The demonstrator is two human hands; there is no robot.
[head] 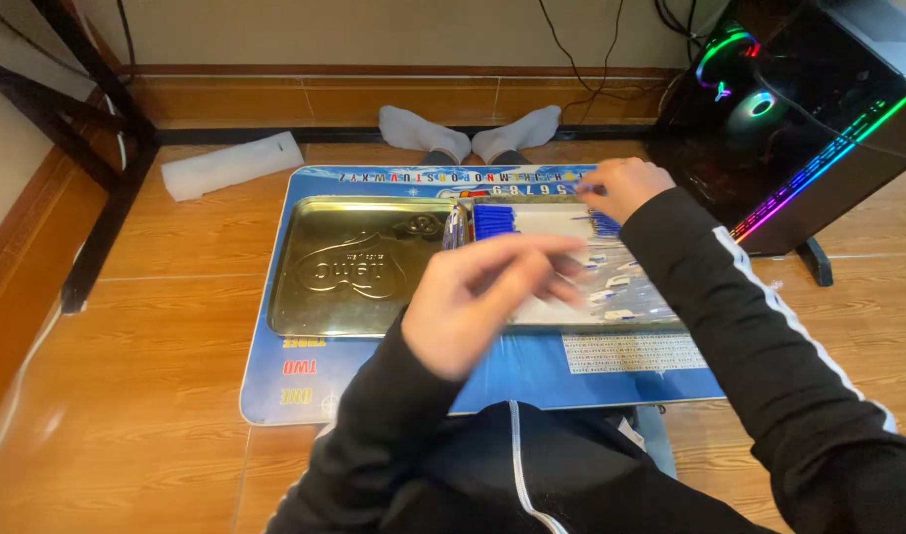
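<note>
My left hand (482,297) hovers blurred above the near edge of a shallow tray (571,318) that holds several blue-capped pens; its fingers are spread toward the right and I see nothing in them. My right hand (623,186) reaches over the tray's far right corner, its fingers curled on a small bunch of blue pens (603,223). A neat row of blue pen caps (494,220) lies along the tray's far left side. An empty gold tin lid (359,267) lies beside the tray on the left. Both rest on a blue mat (304,381).
I sit on a wooden floor with my white-socked feet (468,133) beyond the mat. A black computer case (799,119) with coloured lights stands at the right. A white foam block (230,165) lies at the far left, near a black metal frame (107,178).
</note>
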